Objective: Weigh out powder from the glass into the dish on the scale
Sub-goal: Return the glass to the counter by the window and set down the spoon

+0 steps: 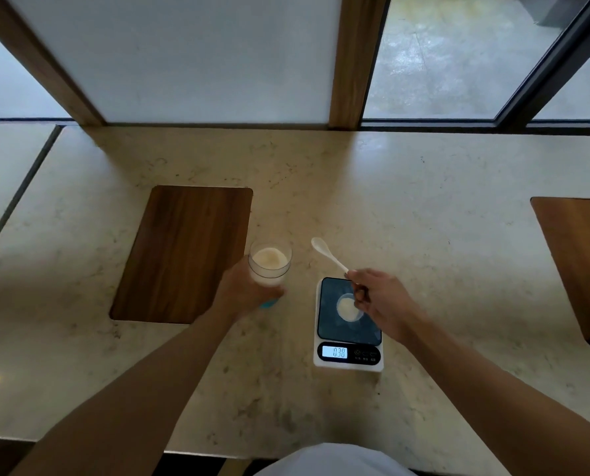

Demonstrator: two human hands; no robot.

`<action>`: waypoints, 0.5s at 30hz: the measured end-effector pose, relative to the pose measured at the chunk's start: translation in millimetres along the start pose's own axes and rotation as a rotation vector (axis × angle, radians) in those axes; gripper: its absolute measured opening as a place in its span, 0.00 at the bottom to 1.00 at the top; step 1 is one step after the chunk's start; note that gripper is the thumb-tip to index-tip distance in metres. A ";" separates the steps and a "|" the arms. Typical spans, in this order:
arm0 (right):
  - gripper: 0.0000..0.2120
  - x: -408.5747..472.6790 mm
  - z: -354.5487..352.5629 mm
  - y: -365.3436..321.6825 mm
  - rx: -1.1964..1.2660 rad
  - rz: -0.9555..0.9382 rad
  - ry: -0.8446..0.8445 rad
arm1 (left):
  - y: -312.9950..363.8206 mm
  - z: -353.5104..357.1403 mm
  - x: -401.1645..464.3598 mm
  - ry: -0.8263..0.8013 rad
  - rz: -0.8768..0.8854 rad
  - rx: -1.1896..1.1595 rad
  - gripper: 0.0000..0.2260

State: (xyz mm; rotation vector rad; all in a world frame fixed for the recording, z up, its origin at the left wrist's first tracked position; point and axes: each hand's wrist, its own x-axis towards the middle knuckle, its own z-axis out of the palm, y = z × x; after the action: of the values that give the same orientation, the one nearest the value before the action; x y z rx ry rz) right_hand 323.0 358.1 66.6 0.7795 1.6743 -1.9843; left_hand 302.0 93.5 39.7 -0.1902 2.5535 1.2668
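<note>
A clear glass [270,265] holding pale powder stands on the counter, and my left hand [243,292] grips its lower side. To its right sits a white scale [348,324] with a dark platform; its display [335,352] reads 038. A small round dish [348,307] with powder rests on the platform. My right hand [379,300] hovers over the platform's right side and holds a white spoon [328,253] by the handle end, bowl pointing up and left between glass and scale. The spoon bowl looks empty.
A dark wooden board [183,252] is set into the marble counter [424,235] just left of the glass. Another wooden board [578,262] lies at the right edge. Window frames and a wooden post rise behind the counter. The front edge is near my body.
</note>
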 end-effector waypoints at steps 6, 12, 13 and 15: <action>0.06 33.9 25.8 -19.7 -0.162 -0.049 0.055 | 8.3 -22.1 41.8 0.038 0.027 -0.029 0.25; 0.05 74.1 62.3 -46.1 -0.246 -0.085 0.068 | 12.5 -39.5 92.8 0.119 0.043 0.001 0.31; 0.05 80.7 68.0 -50.5 -0.246 -0.085 0.064 | 14.0 -41.7 100.7 0.135 0.054 0.009 0.33; 0.05 93.5 77.8 -58.3 -0.237 -0.080 0.056 | 15.3 -45.4 116.3 0.152 0.083 0.011 0.36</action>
State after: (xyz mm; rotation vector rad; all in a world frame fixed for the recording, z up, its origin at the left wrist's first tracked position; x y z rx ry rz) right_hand 204.1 295.3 57.1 0.6965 1.9568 -1.7858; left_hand 178.9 67.6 41.4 -0.1867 2.7219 1.3150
